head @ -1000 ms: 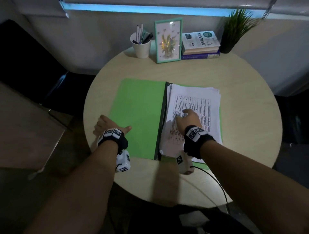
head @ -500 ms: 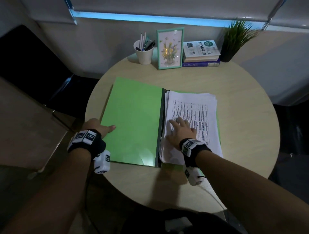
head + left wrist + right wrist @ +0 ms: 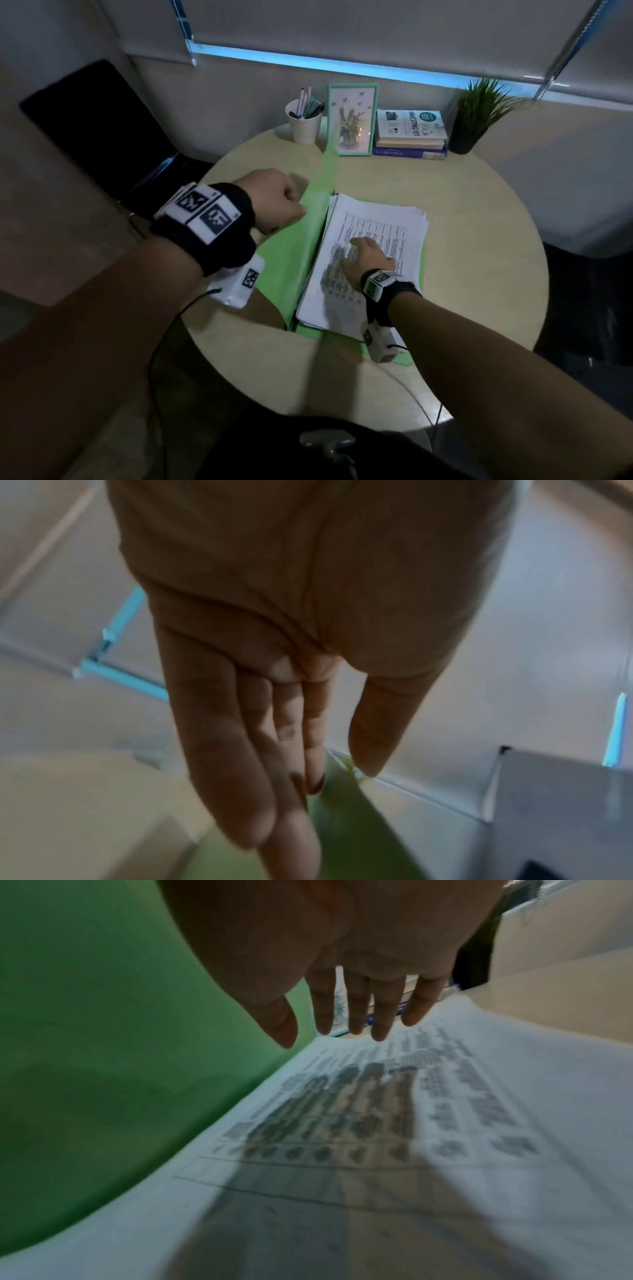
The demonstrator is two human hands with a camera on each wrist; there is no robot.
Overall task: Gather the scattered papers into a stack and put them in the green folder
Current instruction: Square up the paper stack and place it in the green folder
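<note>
The green folder (image 3: 301,246) lies open on the round table (image 3: 486,274), its left cover raised almost upright. My left hand (image 3: 278,202) pinches that cover's outer edge; in the left wrist view the thumb and straight fingers of the hand (image 3: 342,776) clamp the green cover (image 3: 346,821). A stack of printed papers (image 3: 390,222) lies on the folder's right half. My right hand (image 3: 366,255) rests flat on the stack with fingers spread. In the right wrist view the hand (image 3: 346,1031) hovers just over the papers (image 3: 428,1150), with the raised cover (image 3: 103,1015) to its left.
At the table's far edge stand a white pen cup (image 3: 305,125), a framed flower picture (image 3: 352,120), a pile of books (image 3: 409,133) and a potted plant (image 3: 476,113). A dark chair (image 3: 102,120) sits at the left.
My left hand has taken the folder's left cover by its edge and lifted it from flat on the table to nearly upright. My right hand stays on the papers.
</note>
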